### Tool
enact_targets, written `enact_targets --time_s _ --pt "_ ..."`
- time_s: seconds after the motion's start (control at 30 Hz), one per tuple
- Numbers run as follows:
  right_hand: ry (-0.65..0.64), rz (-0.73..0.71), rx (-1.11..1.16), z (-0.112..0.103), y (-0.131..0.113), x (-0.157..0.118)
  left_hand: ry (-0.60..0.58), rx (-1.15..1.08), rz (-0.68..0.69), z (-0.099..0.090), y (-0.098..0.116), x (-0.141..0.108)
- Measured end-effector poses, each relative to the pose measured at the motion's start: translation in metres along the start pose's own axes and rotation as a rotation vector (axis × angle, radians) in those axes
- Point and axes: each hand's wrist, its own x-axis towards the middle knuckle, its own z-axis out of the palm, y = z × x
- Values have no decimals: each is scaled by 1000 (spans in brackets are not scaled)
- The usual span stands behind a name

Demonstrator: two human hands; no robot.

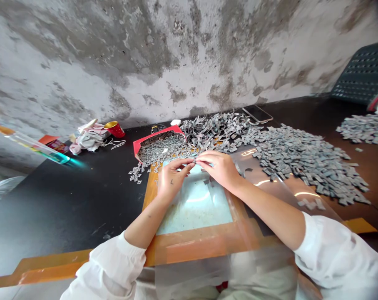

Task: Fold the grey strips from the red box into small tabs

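Over a pale blue sheet (195, 212) taped to the table, my left hand (173, 177) and my right hand (222, 168) meet at their fingertips. Between them a small grey piece (194, 161) is pinched, mostly covered by the fingers. Just beyond my left hand lies a red box (135, 146), tipped toward me, with many small grey pieces in it and spilling out. Behind my right hand is a heap of curved grey strips (214, 129). A broad pile of short grey pieces (298, 158) spreads to the right of it.
A phone (257, 113) lies by the wall. On the left are a red-and-gold cup (114, 129), crumpled cloth (92, 137) and a clear tube (36, 143) with bluish liquid. A dark perforated crate (362, 75) stands at far right, near another grey pile (365, 129).
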Motion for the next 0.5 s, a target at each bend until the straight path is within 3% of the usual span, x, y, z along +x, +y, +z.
enact_targets --time_s 0.3,0.5 --pt "-160 -38 -267 -2 -1 1 -37 100 115 0 3 -2" --pt "-114 3 -222 -1 -2 2 -64 207 197 -1 8 0"
